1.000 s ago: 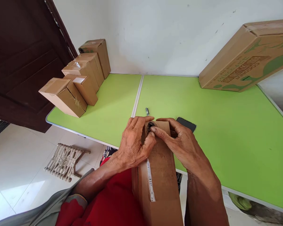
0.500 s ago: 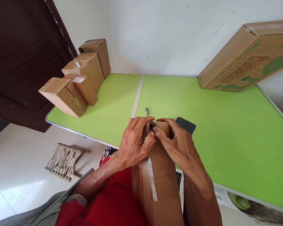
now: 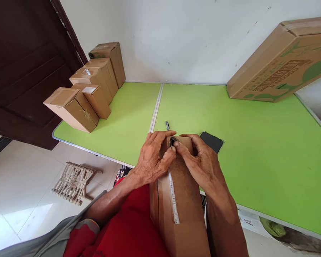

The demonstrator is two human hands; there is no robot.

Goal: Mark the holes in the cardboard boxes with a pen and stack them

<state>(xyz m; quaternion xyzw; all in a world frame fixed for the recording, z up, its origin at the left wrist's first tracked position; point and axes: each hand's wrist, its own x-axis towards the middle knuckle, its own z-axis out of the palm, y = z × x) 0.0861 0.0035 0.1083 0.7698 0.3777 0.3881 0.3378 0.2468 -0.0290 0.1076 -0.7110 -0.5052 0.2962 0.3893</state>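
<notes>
A long brown cardboard box (image 3: 186, 200) leans against my front, its far end over the near side of the green table. A torn white barcode label runs along its upper face. My left hand (image 3: 156, 155) grips the left side of the far end, fingers curled over the edge. On the right side, my right hand (image 3: 199, 157) holds the same end. Both thumbs press at a dark ragged spot (image 3: 172, 141) in the cardboard; the thumb tips nearly meet there. What lies inside that spot I cannot make out.
Beyond the box, a marker pen (image 3: 167, 125) and a black phone (image 3: 212, 142) lie on the green table (image 3: 262, 157). Several cardboard boxes (image 3: 82, 107) stand at the left. A large printed carton (image 3: 280, 67) leans on the wall. A woven stool (image 3: 75, 182) is on the floor.
Both hands stay on the box end with thumbs at the dark spot, shifting only slightly. The view has moved a little.
</notes>
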